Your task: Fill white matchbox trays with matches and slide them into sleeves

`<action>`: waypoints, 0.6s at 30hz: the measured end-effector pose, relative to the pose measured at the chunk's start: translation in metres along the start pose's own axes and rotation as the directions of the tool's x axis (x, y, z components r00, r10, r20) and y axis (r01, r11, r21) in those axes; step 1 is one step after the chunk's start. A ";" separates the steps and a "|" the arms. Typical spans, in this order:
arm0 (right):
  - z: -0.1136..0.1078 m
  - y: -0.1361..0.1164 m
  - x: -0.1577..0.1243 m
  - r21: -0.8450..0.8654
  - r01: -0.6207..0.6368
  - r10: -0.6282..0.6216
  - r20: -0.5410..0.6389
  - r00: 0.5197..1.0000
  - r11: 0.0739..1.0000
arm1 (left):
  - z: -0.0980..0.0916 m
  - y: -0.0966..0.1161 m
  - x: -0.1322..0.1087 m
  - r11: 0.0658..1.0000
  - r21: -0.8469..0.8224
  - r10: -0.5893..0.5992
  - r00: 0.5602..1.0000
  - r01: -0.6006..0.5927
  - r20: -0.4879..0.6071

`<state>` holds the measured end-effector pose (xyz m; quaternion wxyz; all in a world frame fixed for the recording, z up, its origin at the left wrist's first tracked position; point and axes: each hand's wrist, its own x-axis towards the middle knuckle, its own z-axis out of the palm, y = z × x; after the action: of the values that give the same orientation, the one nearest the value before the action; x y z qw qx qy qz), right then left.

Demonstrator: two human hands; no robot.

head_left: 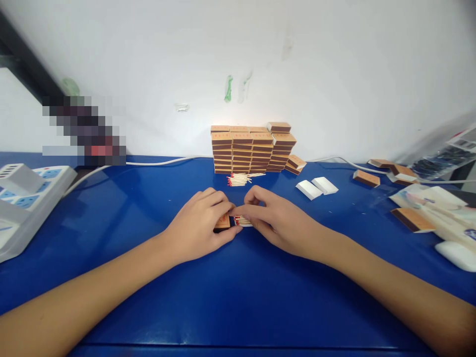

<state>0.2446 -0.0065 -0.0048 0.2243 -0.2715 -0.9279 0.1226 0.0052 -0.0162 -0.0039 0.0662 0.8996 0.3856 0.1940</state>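
Observation:
My left hand (208, 220) is closed over an orange matchbox sleeve (223, 222) lying on the blue table (238, 287). Just right of the sleeve lies a white tray (247, 225) filled with red-tipped matches (242, 219). My right hand (273, 218) has its fingers bent and pressed at the tray, with the index finger reaching across the match heads towards the sleeve. A small gap of blue shows between sleeve and tray. Behind the hands is a loose pile of matches (238, 180).
Stacked matchboxes (241, 153) stand against the wall. Two white trays (309, 190) lie right of them. Further right are loose matchboxes (366, 178), plastic packets and a white mouse (456, 255). A power strip (48, 203) sits at the left; a white cable runs along the wall.

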 end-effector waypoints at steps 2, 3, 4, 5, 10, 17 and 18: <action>0.000 0.002 0.000 -0.015 0.001 -0.002 -0.011 1.000 1.000 | 0.000 0.000 0.000 1.000 -0.004 0.002 1.000 -0.002 -0.002; 0.000 0.003 -0.001 -0.014 -0.002 0.002 -0.018 1.000 1.000 | 0.000 -0.001 -0.001 1.000 -0.004 0.003 1.000 -0.003 -0.004; 0.000 0.003 -0.001 -0.011 -0.006 0.005 -0.026 1.000 1.000 | 0.000 -0.001 -0.001 1.000 -0.004 0.002 1.000 -0.002 -0.006; -0.001 0.004 -0.001 -0.009 -0.007 0.007 -0.030 1.000 1.000 | 0.000 -0.001 -0.001 1.000 -0.004 0.003 1.000 -0.003 -0.007; -0.002 0.004 -0.002 -0.024 0.038 -0.037 0.015 0.999 0.999 | -0.001 0.000 0.000 1.000 -0.003 0.003 1.000 -0.003 0.001; -0.004 0.002 -0.002 -0.059 0.054 -0.054 0.009 0.999 0.997 | 0.000 0.000 -0.001 1.000 0.001 -0.003 1.000 0.003 0.002; -0.005 0.002 -0.002 -0.059 0.057 -0.056 0.017 0.998 0.997 | 0.000 0.000 -0.001 1.000 0.002 -0.002 1.000 0.002 0.000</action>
<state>0.2495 -0.0056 -0.0023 0.2122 -0.2509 -0.9401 0.0909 0.0039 -0.0169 -0.0044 0.0655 0.8994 0.3865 0.1937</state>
